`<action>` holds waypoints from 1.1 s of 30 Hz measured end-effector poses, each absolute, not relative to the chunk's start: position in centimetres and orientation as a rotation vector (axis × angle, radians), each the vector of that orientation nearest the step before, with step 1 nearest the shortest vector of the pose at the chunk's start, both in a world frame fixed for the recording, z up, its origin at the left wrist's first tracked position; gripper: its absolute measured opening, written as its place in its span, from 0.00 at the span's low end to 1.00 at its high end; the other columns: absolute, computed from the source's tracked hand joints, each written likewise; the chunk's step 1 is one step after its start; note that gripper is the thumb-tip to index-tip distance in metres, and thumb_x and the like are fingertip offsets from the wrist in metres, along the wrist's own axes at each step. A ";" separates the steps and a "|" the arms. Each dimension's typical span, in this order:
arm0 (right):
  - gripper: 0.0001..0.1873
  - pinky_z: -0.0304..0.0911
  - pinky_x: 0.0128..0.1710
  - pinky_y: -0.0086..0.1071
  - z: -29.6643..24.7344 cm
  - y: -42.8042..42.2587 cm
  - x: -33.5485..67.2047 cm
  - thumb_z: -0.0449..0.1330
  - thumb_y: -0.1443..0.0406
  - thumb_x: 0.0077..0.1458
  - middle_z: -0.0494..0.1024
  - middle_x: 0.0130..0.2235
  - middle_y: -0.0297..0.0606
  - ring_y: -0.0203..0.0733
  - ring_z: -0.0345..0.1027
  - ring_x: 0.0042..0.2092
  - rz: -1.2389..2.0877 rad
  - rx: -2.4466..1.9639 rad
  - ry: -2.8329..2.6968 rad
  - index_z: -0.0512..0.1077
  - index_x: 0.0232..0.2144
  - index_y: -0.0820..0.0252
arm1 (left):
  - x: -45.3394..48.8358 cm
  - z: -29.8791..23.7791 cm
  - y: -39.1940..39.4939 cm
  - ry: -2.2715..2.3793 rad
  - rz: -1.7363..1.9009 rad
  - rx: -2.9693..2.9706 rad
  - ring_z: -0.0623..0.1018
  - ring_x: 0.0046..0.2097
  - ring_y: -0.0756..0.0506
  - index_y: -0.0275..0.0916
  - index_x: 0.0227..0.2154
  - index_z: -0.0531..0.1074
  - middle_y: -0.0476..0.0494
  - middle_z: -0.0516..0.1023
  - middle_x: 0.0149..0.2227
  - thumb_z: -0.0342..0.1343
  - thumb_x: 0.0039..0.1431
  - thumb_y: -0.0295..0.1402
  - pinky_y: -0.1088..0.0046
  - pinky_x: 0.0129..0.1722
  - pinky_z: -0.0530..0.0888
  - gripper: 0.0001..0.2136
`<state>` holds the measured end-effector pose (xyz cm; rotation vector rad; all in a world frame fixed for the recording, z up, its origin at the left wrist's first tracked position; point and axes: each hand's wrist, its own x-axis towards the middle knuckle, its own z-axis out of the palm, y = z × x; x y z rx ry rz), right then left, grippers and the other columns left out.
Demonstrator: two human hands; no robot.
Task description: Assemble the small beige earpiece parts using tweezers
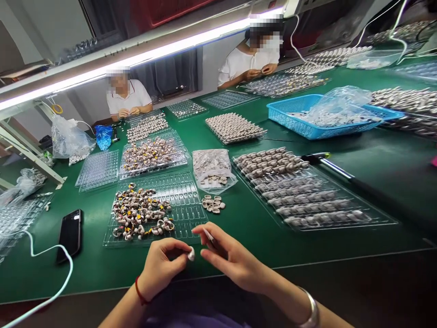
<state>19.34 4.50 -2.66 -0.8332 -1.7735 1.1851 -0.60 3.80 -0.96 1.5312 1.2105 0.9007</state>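
Note:
My left hand [167, 263] pinches a small, rounded white earbud-like part [191, 253] between thumb and forefinger. Just to its right is my right hand [235, 257], thumb and forefinger apart, with a slim pale piece [209, 236] tucked against its fingers; its kind is not clear. Beyond my left hand, a clear plastic tray [186, 200] carries a heap of small pale parts with wires and yellow bits [139, 212]. Several loose beige oval shells [213, 205] lie past my fingertips, in front of a clear bag [211, 164] of similar shells.
To the right, a clear tray [378, 221] holds rows of grey parts beside a black-handled rod [337, 171]. A blue basket [307, 130] stands behind it. At left lie a phone [70, 234] and a white cable [68, 278]. Two people work across the table under a lamp [153, 54].

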 end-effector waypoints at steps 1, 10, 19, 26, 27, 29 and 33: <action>0.20 0.67 0.40 0.31 -2.8 4.6 19.6 0.52 0.68 0.61 0.67 0.39 0.37 0.38 0.66 0.38 1.179 -0.819 -1.789 0.61 0.56 0.56 | -0.7 -1.2 3.8 1.248 0.886 1.554 0.81 0.29 0.46 0.34 0.29 0.80 0.41 0.84 0.29 0.59 0.48 0.25 0.74 0.31 0.77 0.06; 0.18 0.68 0.41 0.33 -1.8 4.0 19.9 0.49 0.74 0.62 0.76 0.42 0.42 0.41 0.71 0.41 0.706 -0.907 -2.186 0.70 0.49 0.58 | -0.6 -2.1 3.7 1.370 0.840 1.774 0.79 0.28 0.48 0.35 0.29 0.80 0.43 0.82 0.28 0.55 0.47 0.22 0.77 0.28 0.74 0.10; 0.15 0.57 0.27 0.34 -0.2 3.1 19.3 0.54 0.80 0.51 0.77 0.31 0.38 0.41 0.66 0.28 -0.081 -0.985 -2.508 0.74 0.34 0.61 | -0.2 -1.7 3.6 1.416 0.797 1.848 0.79 0.28 0.47 0.35 0.29 0.81 0.43 0.82 0.28 0.55 0.48 0.21 0.76 0.28 0.74 0.10; 0.13 0.52 0.25 0.37 0.3 1.5 17.6 0.52 0.78 0.50 0.74 0.27 0.42 0.44 0.62 0.27 -0.440 -1.022 -2.489 0.75 0.34 0.67 | -0.4 -1.9 3.7 1.429 0.776 1.808 0.79 0.29 0.47 0.35 0.30 0.81 0.43 0.83 0.29 0.55 0.49 0.22 0.76 0.30 0.74 0.10; 0.13 0.52 0.25 0.37 0.3 1.2 17.4 0.53 0.78 0.49 0.75 0.28 0.43 0.44 0.63 0.28 -0.481 -1.034 -2.478 0.75 0.34 0.68 | -0.4 -1.9 3.7 1.433 0.771 1.798 0.79 0.29 0.47 0.35 0.30 0.81 0.43 0.83 0.29 0.55 0.49 0.22 0.76 0.30 0.74 0.10; 0.15 0.53 0.26 0.37 0.2 0.8 17.1 0.53 0.78 0.47 0.77 0.31 0.46 0.46 0.64 0.30 -0.542 -1.053 -2.457 0.77 0.35 0.70 | -0.4 -1.9 3.8 1.436 0.762 1.775 0.79 0.29 0.47 0.35 0.30 0.81 0.42 0.83 0.29 0.55 0.49 0.23 0.76 0.30 0.74 0.09; 0.17 0.55 0.27 0.36 0.0 0.6 16.9 0.55 0.77 0.43 0.78 0.32 0.47 0.46 0.64 0.30 -0.573 -1.061 -2.434 0.79 0.35 0.71 | -0.4 -1.9 3.8 1.428 0.753 1.730 0.79 0.29 0.46 0.34 0.31 0.81 0.41 0.83 0.30 0.56 0.50 0.24 0.75 0.30 0.74 0.09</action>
